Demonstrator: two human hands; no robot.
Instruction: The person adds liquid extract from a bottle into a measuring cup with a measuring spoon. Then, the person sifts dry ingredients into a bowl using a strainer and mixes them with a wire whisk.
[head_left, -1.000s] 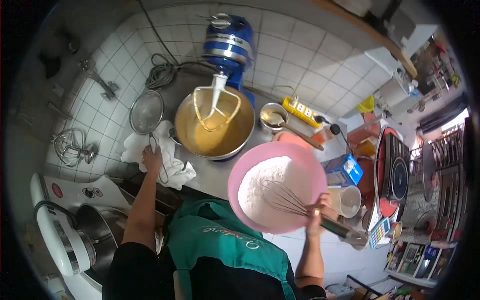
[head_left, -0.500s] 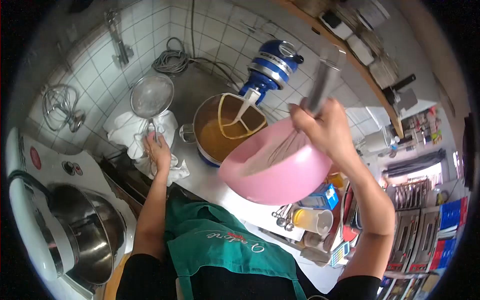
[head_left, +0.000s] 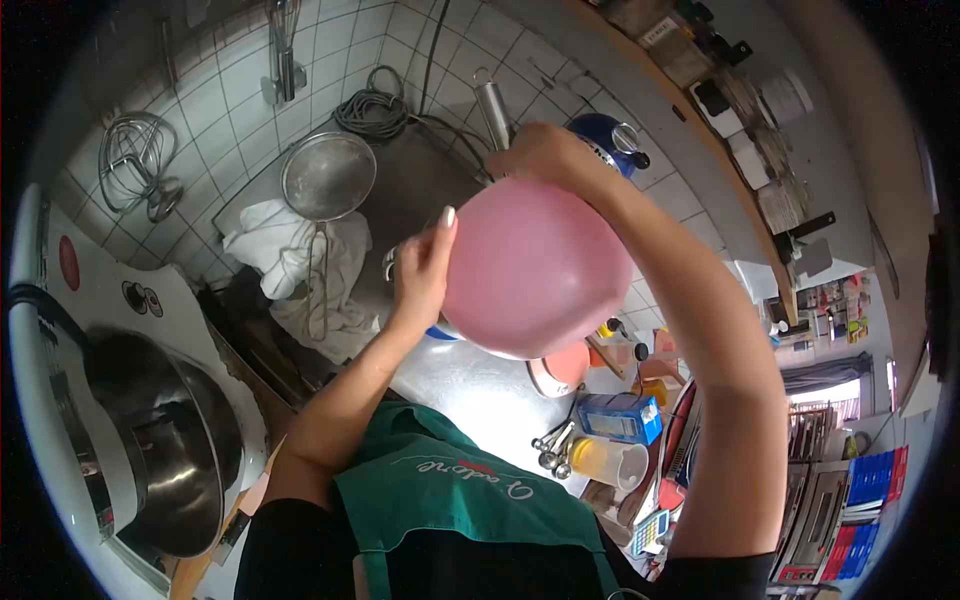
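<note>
The pink mixing bowl (head_left: 540,270) is tipped up over the metal bowl of the stand mixer (head_left: 605,140), its underside toward me. My right hand (head_left: 545,158) grips its far rim together with a whisk, whose metal handle (head_left: 493,112) sticks up past the fingers. My left hand (head_left: 422,280) holds the pink bowl's left side, fingertips against the wall. The pink bowl hides its own contents and most of the mixer's bowl. Left of my left hand, a round sieve (head_left: 328,177) rests with its handle over a white cloth (head_left: 270,245).
Coiled cable (head_left: 372,112) lies by the tiled wall. A second mixer with a steel bowl (head_left: 185,470) stands at left. Measuring spoons (head_left: 553,447), a plastic jug (head_left: 610,463) and a blue carton (head_left: 618,417) sit at right. A wooden shelf (head_left: 690,110) runs overhead.
My left hand has left the sieve handle and cloth and taken the pink bowl's side. My right hand has moved left and away from me, tipping the bowl over the mixer bowl.
</note>
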